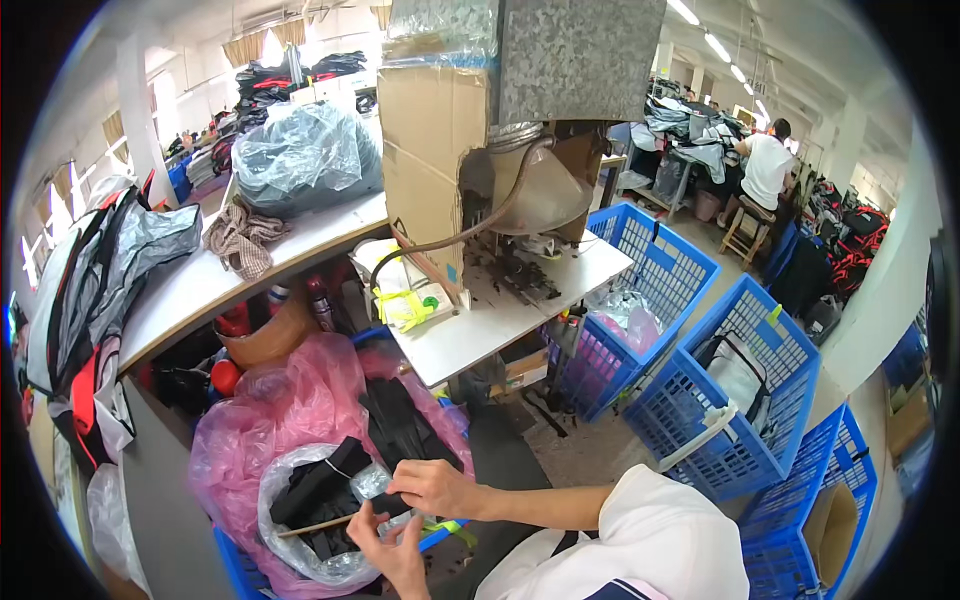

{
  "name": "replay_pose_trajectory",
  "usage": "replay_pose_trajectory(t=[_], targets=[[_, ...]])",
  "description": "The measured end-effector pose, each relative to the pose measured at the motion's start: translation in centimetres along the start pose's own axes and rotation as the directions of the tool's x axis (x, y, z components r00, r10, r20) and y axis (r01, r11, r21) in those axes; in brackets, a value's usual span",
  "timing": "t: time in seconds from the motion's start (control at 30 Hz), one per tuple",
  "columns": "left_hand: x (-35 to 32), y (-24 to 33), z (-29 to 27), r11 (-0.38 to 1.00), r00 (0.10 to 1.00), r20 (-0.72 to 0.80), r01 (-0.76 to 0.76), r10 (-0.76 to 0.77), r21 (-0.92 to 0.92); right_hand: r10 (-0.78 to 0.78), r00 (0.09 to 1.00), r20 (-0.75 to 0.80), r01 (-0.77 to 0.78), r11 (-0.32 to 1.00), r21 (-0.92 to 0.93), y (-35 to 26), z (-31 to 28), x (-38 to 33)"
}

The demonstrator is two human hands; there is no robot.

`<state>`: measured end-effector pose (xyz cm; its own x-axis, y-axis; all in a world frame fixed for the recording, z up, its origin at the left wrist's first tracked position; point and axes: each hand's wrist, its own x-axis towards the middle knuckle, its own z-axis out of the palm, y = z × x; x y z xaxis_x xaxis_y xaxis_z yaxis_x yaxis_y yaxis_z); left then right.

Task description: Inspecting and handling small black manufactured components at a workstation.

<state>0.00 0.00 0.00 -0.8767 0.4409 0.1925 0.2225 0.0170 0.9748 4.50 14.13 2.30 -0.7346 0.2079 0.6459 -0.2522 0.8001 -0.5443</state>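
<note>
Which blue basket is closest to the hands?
The lower-left blue basket, with a big pink plastic bag over its rim, beneath the left hand and right hand. The blue baskets at right stand farther away.

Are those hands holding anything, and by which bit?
The right hand seems to pinch a small, clear plastic piece by its edge; whether the left hand grips it, I can't tell.

Gap is showing lower centre between white tabletop [450, 350] and right hand [437, 488]; brown hose [450, 240] and cardboard panel [425, 150] are blocking upper centre. Pink plastic bag [290, 400] is bulging at lower left, crowding that side; blue crates [690, 440] are hemming in lower right.
</note>
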Motion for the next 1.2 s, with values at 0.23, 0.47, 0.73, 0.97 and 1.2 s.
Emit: replay_pose_trajectory(t=[0.23,0.47,0.73,0.97,1.2], targets=[[0.2,-0.1,0.3,0.996,0.991,-0.121,0.046,-0.055,-0.073,-0.003,0.999,-0.039,0.003,1.0,0.009,-0.6,2.3,-0.2],[0.5,0.2,1.2,0.982,0.953,-0.272,0.09,-0.133,-0.165,-0.063,0.997,0.042,0.065,0.997,-0.046,-0.6,2.3,-0.6],[0.6,-0.7,0.8,0.965,0.958,-0.286,0.042,0.035,0.258,0.143,0.987,-0.068,-0.148,0.986,-0.072,-1.0,4.4,-1.7],[0.6,-4.2,0.0,0.871,0.947,-0.231,-0.087,0.223,0.483,0.148,0.989,0.003,-0.147,0.982,-0.12,0.2,5.6,-2.5],[1.1,-5.6,-1.1,0.862,0.999,-0.044,-0.001,0.027,0.507,0.538,0.735,0.412,-0.669,0.478,0.569,3.4,7.5,-4.9]])
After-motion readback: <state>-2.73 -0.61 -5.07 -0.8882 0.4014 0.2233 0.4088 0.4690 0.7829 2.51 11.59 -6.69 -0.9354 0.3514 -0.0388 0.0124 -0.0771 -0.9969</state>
